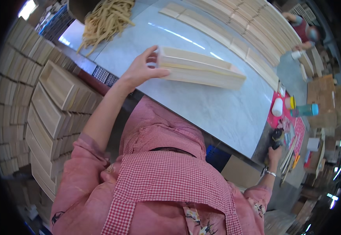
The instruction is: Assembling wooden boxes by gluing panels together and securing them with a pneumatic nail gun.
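My left hand (140,71) is closed on the near-left end of a long, shallow pale wooden box (205,77), thumb on the front and fingers behind the end. The box lies slantwise over the white marbled tabletop (194,103), slightly blurred; whether it rests on the top or is lifted a little I cannot tell. Off to the right, my right hand (274,153) is wrapped round a dark, black-bodied tool (277,137) beside the table's right end. Its exact kind is too small and dark to make out.
Rows of pale wooden strips (253,29) line the table's far side. Yellowish strips (107,23) heap at the far left. Stacked wooden trays (57,86) rise on the left. A white bottle (277,107), a teal bottle (305,111) and cardboard boxes (322,98) stand right. Another person (302,31) is far right.
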Tool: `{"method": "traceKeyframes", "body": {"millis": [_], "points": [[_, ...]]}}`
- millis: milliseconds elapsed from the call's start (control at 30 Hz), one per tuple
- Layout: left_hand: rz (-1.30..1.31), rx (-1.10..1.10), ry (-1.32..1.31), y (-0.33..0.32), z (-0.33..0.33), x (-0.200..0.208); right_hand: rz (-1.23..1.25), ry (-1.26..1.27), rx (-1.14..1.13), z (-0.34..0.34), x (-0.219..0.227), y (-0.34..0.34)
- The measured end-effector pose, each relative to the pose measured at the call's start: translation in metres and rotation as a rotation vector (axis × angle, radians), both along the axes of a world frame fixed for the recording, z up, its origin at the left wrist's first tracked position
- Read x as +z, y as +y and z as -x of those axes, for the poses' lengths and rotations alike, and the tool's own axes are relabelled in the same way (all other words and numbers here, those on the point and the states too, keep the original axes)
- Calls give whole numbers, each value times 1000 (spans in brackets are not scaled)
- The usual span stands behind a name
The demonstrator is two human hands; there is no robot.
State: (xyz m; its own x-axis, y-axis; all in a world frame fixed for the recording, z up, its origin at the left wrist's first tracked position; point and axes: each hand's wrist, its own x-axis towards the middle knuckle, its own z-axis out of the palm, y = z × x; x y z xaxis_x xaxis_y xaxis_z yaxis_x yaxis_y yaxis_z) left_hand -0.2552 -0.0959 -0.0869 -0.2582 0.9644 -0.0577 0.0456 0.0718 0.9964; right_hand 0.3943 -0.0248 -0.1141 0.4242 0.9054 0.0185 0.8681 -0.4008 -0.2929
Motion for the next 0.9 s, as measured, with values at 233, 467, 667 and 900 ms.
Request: {"method": "traceKeyframes", "body": {"millis": [233, 467, 667, 900], "points": [[-523, 88, 765, -2, -22, 65, 144, 182, -112, 33, 85, -15], [-451, 117, 1148, 20, -45, 156, -208, 64, 553, 169, 165, -35], [-206, -21, 1350, 63, -58, 192, -398, 133, 1033, 228, 258, 3], [-162, -87, 1350, 86, -62, 207, -287, 143, 1053, 287, 339, 34]]}}
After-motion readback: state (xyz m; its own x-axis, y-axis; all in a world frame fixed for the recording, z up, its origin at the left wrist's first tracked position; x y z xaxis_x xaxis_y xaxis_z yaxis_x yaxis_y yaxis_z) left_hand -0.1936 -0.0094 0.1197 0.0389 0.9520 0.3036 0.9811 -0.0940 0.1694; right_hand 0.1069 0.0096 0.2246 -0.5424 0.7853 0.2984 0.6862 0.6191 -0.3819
